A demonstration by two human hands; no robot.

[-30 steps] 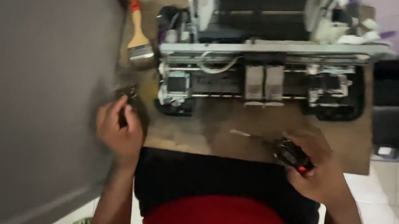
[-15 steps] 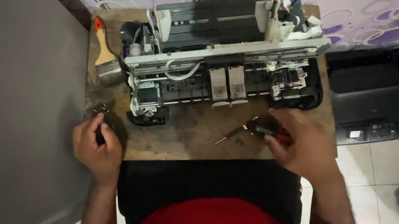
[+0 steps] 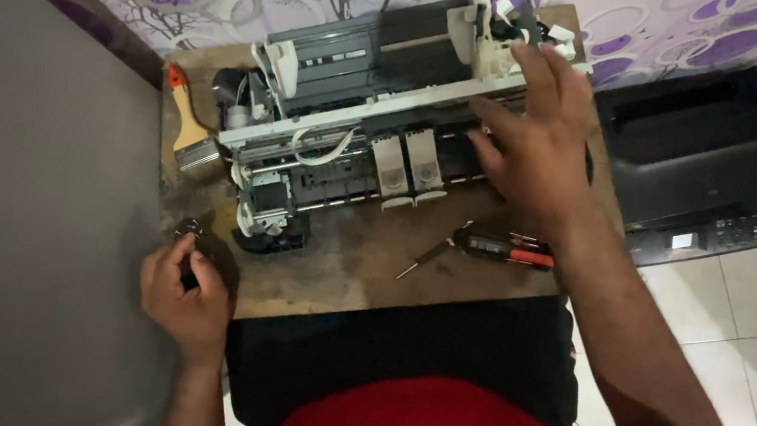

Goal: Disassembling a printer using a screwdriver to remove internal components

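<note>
Head view looks straight down at the stripped printer chassis (image 3: 384,113) lying across the far half of your wooden bench (image 3: 359,271), its covers off and the rail and rollers exposed. Your right hand (image 3: 536,142) is spread open, fingers splayed, over the chassis's right end, apparently steadying the frame; whether the palm presses on it you cannot tell. Your left hand (image 3: 184,289) is curled at the bench's near left corner, fingertips pinching a small dark part (image 3: 191,236). A screwdriver (image 3: 484,250) with a red-and-black handle lies free on the bench just before the chassis, near your right wrist. A paintbrush (image 3: 189,127) rests at the left edge, and a black printer (image 3: 710,164) sits on the floor to the right.
</note>
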